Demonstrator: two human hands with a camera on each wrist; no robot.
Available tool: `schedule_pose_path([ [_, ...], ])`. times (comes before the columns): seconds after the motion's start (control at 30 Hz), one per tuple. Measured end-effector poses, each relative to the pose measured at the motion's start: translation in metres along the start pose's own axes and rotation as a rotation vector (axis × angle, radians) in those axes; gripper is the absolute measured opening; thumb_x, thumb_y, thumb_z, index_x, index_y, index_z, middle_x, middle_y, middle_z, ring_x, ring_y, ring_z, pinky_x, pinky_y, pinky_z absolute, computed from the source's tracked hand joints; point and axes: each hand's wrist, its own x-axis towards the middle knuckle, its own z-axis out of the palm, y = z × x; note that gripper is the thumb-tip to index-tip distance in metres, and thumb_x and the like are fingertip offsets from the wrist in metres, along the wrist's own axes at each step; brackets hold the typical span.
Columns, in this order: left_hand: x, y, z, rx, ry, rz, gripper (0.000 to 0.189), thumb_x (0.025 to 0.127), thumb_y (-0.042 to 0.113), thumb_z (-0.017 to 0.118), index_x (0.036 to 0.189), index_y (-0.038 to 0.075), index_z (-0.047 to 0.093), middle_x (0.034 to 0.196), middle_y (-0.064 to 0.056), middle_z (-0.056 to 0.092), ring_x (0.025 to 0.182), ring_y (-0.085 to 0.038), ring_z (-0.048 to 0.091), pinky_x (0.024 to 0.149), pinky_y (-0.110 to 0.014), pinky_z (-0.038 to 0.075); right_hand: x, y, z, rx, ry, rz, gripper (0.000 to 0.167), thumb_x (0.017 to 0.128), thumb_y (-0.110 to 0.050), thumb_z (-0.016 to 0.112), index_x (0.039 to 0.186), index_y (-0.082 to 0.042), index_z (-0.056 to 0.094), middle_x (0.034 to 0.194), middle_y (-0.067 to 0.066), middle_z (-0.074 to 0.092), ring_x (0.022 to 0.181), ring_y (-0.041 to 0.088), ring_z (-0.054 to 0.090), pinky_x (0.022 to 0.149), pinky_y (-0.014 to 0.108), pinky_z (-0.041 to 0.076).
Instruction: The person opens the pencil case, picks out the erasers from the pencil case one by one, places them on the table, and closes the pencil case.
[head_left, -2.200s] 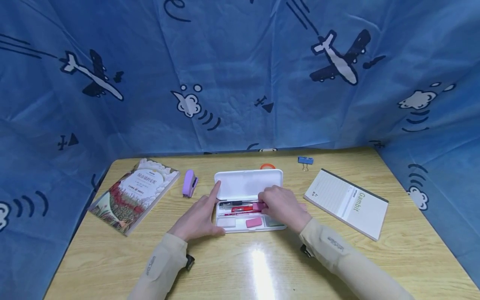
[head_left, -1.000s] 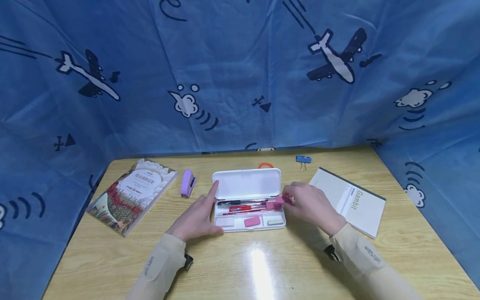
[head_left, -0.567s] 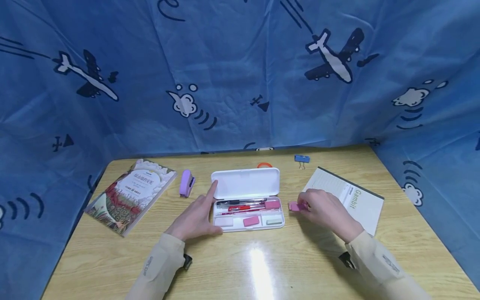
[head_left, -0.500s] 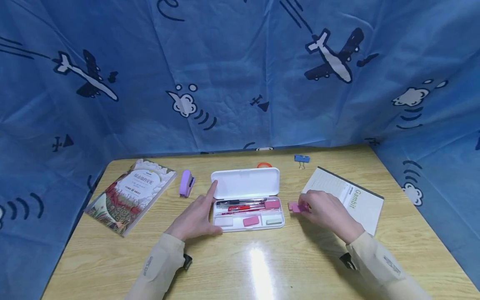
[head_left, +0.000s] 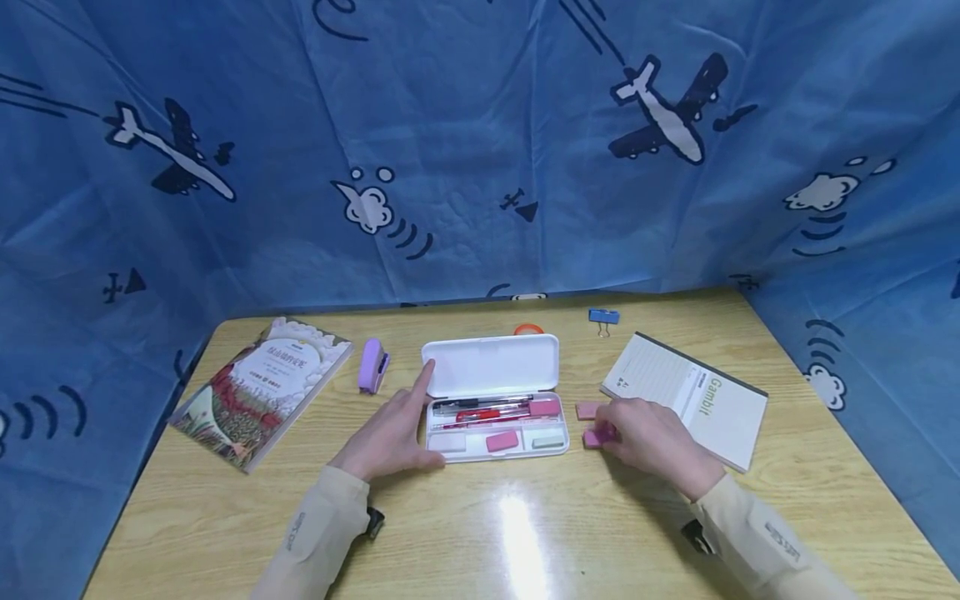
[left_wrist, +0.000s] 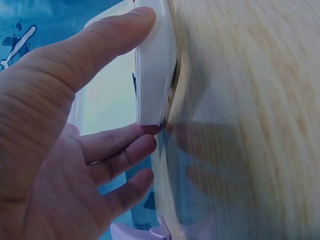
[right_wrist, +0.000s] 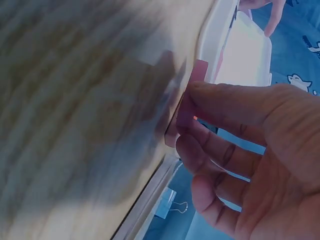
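Note:
An open white pencil case [head_left: 491,368] stands mid-table, holding pens [head_left: 480,413], a pink eraser [head_left: 502,442] and other small blocks. My left hand [head_left: 393,433] rests at its left end, index finger by the lid and thumb on the front corner; the left wrist view shows the thumb straight along the white wall. To the right of the case, my right hand [head_left: 648,437] pinches a pink eraser [right_wrist: 187,107] between thumb and fingers, low over the table. Just behind it, another pink eraser [head_left: 588,410] lies on the wood, partly hidden by the hand.
A picture-covered book [head_left: 262,392] and a purple stapler [head_left: 372,367] lie to the left. On the right is a notepad [head_left: 690,400], close to my right hand. A blue binder clip [head_left: 603,317] and an orange ring [head_left: 528,329] sit at the back, before a blue curtain.
My right hand has moved out of the case to the right with pink erasers. One now lies on the table, and the hand has shifted slightly nearer with the other. The left hand stays.

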Motion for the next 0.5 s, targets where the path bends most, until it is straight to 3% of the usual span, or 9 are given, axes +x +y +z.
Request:
schedule_pose_path([
  [0.5, -0.0008, 0.0016, -0.0010, 0.003, -0.004, -0.001, 0.141, 0.067, 0.038, 0.095, 0.164, 0.028, -0.006, 0.141, -0.008, 0.061, 0.136, -0.027, 0.051, 0.116, -0.047, 0.043, -0.0009, 0.0015, 0.0063, 0.003, 0.004, 0.004, 0.018, 0.076, -0.008, 0.085, 0.081, -0.020, 0.073, 0.072, -0.008, 0.063, 0.065, 0.009, 0.050, 0.054, 0.028, 0.042],
])
